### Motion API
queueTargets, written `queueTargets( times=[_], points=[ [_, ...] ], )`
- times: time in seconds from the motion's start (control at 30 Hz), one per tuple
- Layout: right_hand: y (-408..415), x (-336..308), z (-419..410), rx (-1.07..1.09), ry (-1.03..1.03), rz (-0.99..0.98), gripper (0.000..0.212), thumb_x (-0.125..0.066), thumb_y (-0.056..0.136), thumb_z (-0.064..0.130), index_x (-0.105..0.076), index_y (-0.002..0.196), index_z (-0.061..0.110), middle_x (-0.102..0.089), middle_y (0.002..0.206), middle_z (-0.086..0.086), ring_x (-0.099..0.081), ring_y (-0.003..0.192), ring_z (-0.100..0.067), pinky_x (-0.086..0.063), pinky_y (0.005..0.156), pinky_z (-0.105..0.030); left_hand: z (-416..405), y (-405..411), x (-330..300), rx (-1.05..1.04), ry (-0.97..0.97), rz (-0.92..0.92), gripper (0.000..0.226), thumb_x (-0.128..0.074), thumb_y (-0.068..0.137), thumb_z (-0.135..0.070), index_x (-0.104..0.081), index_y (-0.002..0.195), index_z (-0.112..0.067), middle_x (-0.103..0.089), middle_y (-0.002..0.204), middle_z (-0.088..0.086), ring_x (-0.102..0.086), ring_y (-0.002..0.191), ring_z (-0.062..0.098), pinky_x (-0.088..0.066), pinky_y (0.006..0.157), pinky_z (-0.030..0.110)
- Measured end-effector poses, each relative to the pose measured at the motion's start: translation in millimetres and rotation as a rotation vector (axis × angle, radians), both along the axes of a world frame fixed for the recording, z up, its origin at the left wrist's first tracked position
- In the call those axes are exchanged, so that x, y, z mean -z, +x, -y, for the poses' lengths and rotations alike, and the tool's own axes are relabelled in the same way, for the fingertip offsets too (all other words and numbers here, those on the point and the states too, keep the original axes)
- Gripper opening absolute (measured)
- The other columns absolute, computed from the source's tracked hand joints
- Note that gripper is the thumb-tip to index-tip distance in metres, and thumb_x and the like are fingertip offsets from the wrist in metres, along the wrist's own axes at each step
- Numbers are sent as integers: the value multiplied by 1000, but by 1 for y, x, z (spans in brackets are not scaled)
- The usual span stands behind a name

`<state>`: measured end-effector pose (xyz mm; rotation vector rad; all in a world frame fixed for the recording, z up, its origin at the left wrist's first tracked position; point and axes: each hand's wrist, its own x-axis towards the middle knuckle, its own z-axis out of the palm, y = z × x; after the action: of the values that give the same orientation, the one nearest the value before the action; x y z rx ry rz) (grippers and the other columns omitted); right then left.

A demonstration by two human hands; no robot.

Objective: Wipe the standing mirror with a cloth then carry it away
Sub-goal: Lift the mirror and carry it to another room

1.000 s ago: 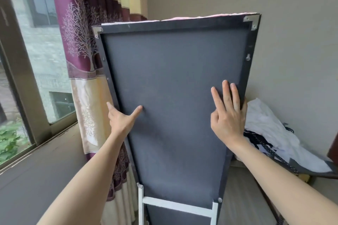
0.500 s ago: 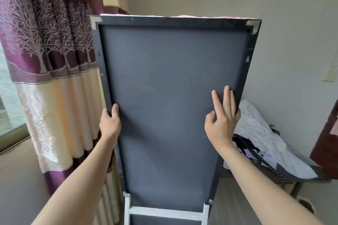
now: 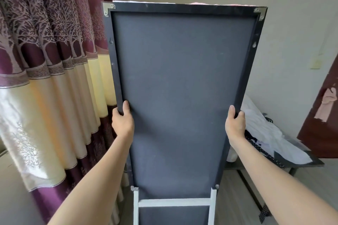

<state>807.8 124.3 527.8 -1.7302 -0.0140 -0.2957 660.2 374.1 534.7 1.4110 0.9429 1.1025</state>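
We see the back of the mirror (image 3: 182,97), big and dark grey, standing right in front of us in the middle of the view. Its white stand (image 3: 173,204) pokes out at 6 o'clock. A bit of pink cloth (image 3: 201,3) peeks over the top edge at 12 o'clock.

Our left hand (image 3: 123,121) now holds the left edge of the frame, with the fingers (image 3: 126,107) curled around it. Our right hand (image 3: 235,124) holds the right edge the same way, closed on the frame. A moment ago both hands lay flat and open on the back, and only the left had reached its edge. Now both grip tight, one on each side.

We think this means the wiping is over and we are ready to lift and carry the mirror.

At 9 o'clock hangs the purple and cream curtain (image 3: 54,78), close beside the mirror. At 3 o'clock a pile of white clothes (image 3: 265,133) lies on a low table (image 3: 318,162).
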Motion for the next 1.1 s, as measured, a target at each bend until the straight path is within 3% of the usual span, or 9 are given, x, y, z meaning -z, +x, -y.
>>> queueTargets(
  times=[0.1, 0.2, 0.33, 0.47, 0.67, 0.87, 0.97, 1.1],
  points=[
    [2, 11, 1, -8, -27, -31, 44, -29, 96, 45, -40, 104, 4, -48, 99, -13, -49, 105, -35, -33, 82, -39, 3, 1, 29, 20, -74, 14, 56, -41, 89, -56, -49, 120, -10, -54, 125, 10, -48, 115, 29, -35, 91, 34],
    [-4, 29, 6, -8, -85, -76, 43, -27, 96, 46, -39, 100, 6, -52, 112, -19, -49, 109, -35, -32, 82, -38, 8, -2, 59, 3, -192, -5, 65, -42, 85, -62, -47, 123, -10, -53, 126, 10, -48, 116, 29, -34, 92, 34],
    [-19, 57, 16, 10, -143, -147, 55, -26, 95, 49, -42, 114, 0, -49, 127, -20, -46, 118, -35, -35, 95, -42, 17, -9, 77, -47, -256, -21, 68, -42, 82, -66, -51, 118, -9, -55, 125, 13, -49, 115, 32, -36, 96, 38],
    [-31, 58, 18, 43, -209, -158, 51, -24, 97, 44, -41, 108, -3, -53, 120, -25, -46, 116, -40, -36, 92, -45, 24, -14, 75, -104, -252, -16, 66, -43, 84, -64, -51, 117, -7, -55, 125, 16, -49, 115, 33, -35, 96, 39],
    [-32, 64, 48, 76, -188, -77, 43, -30, 98, 36, -43, 102, -5, -55, 110, -26, -50, 106, -38, -28, 75, -33, 41, -16, 80, -97, -192, 4, 58, -45, 85, -59, -54, 106, -6, -59, 114, 17, -53, 107, 35, -38, 88, 37],
    [-24, 49, 128, 243, -178, -43, 46, -30, 98, 35, -44, 104, -9, -54, 115, -31, -48, 109, -41, -30, 77, -36, 109, 16, 47, 36, -152, -23, 60, -45, 84, -62, -53, 106, -7, -58, 114, 11, -52, 108, 32, -37, 89, 35],
    [-16, 31, 186, 363, -120, -21, 46, -31, 98, 35, -45, 103, -9, -53, 117, -32, -47, 112, -43, -34, 86, -42, 163, 45, 26, 143, -131, -21, 59, -46, 81, -65, -54, 103, -12, -54, 96, 2, -51, 92, 27, -36, 80, 31],
    [-5, 6, 290, 502, -21, 6, 46, -32, 98, 35, -44, 103, -9, -53, 117, -30, -47, 112, -42, -34, 89, -43, 258, 91, -1, 324, -173, 50, 57, -50, 75, -70, -50, 92, -15, -53, 92, 1, -48, 83, 26, -39, 78, 33]
  ],
)
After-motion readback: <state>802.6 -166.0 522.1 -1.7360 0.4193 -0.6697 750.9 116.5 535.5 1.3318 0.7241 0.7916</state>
